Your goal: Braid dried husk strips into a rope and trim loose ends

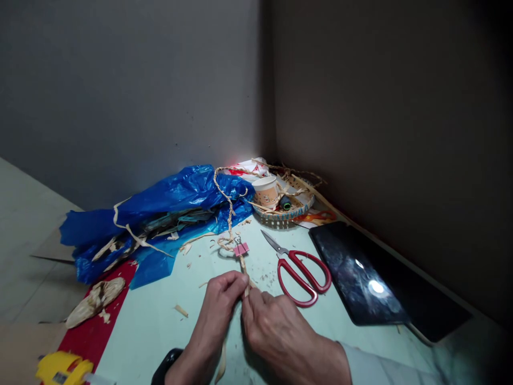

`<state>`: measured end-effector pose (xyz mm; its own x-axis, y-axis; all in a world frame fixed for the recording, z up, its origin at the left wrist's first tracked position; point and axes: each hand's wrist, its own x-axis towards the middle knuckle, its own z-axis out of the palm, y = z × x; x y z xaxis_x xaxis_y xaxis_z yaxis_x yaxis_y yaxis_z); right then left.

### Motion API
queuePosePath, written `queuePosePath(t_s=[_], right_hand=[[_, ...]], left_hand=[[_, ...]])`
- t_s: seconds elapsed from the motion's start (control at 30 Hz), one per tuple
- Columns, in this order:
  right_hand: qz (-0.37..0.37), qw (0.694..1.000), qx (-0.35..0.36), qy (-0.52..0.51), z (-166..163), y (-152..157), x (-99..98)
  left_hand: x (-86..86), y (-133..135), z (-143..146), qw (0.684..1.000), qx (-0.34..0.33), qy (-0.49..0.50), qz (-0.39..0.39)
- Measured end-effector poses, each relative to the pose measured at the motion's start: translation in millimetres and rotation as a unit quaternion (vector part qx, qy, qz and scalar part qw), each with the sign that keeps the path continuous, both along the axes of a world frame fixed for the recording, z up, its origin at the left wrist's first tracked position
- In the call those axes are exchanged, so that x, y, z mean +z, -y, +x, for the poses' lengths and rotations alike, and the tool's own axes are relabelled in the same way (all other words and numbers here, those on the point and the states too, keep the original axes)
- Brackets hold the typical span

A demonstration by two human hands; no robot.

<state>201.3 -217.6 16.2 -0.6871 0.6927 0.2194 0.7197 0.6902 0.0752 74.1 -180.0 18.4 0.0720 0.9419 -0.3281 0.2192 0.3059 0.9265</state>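
Observation:
A pale braided cord [230, 207] runs from the blue bag down across the table, with a loose coil beside a pink binder clip [241, 249] clamped on it. Just below the clip, my left hand [222, 299] pinches the cord's near end between thumb and fingers. My right hand [276, 323] is closed on the same strands, its fingertips touching the left ones. A flat pale strand [222, 363] hangs down between my wrists. Red-handled scissors [298, 270] lie partly open to the right of my hands.
Dry strips lie in a blue plastic bag [168, 198] at the back left. Behind the scissors stand a shallow basket [282, 216] and a paper cup [265, 192]. A dark tablet [356, 272] lies at right, a yellow tool [64, 368] at lower left. Walls meet at the back.

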Motion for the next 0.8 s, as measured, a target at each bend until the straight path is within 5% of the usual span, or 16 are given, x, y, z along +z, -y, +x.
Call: queuePosePath(t_s=[0.1, 0.23, 0.3, 0.43, 0.8], right_hand=[[-0.078, 0.996, 0.006, -0.033, 6, -8, 10.0], [-0.162, 0.962, -0.106, -0.192, 21, -24, 26.2], [-0.228, 0.928, -0.137, -0.26, 27, -33, 25.9], [-0.41, 0.84, -0.088, -0.344, 27, -47, 10.6], [-0.409, 0.809, -0.115, -0.406, 16, -51, 3.2]], left_hand=[[2.4, 0, -1, 1.0, 0.001, 0.021, -0.007], [4.6, 0, -3, 0.998, -0.002, 0.052, -0.031], [2.6, 0, -4, 0.997, -0.012, 0.062, -0.04], [-1.9, 1, -7, 0.998, -0.028, 0.058, -0.026], [10.7, 12, -7, 0.99, -0.041, -0.104, 0.082]])
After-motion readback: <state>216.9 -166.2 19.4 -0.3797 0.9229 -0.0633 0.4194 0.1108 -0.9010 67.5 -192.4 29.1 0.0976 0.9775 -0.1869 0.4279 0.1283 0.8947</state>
